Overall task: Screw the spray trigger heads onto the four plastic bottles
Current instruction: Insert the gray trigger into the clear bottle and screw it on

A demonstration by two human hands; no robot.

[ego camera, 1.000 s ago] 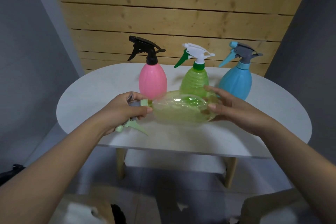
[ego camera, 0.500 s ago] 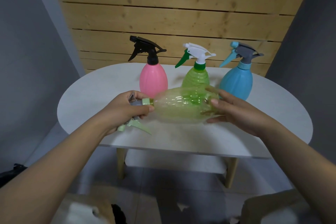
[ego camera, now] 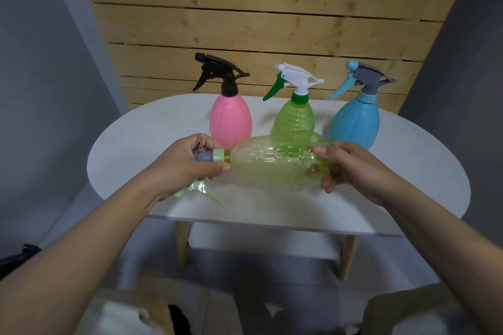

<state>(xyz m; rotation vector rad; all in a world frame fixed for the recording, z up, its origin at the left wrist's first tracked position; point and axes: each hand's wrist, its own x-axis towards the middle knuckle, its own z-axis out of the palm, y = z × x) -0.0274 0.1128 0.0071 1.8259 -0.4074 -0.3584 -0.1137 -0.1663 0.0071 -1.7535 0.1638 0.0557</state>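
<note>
A clear yellow-green bottle (ego camera: 275, 166) lies sideways in the air just above the white table (ego camera: 408, 171), neck to the left. My left hand (ego camera: 187, 163) grips its grey and pale green trigger head (ego camera: 212, 156), which sits on the neck; the pale green lever sticks out below the hand. My right hand (ego camera: 351, 166) holds the bottle's base. Behind stand a pink bottle (ego camera: 230, 119) with a black head, a green bottle (ego camera: 295, 119) with a white and green head, and a blue bottle (ego camera: 353, 122) with a grey and light blue head.
The oval table has wooden legs and a shelf below. A wooden slat wall rises behind it, with grey walls on both sides. Something pale and something dark lie on the floor near my left arm.
The held bottle has risen a little and turned about its long axis. My right hand's fingers have shifted around the base. My left hand keeps its hold on the trigger head.
</note>
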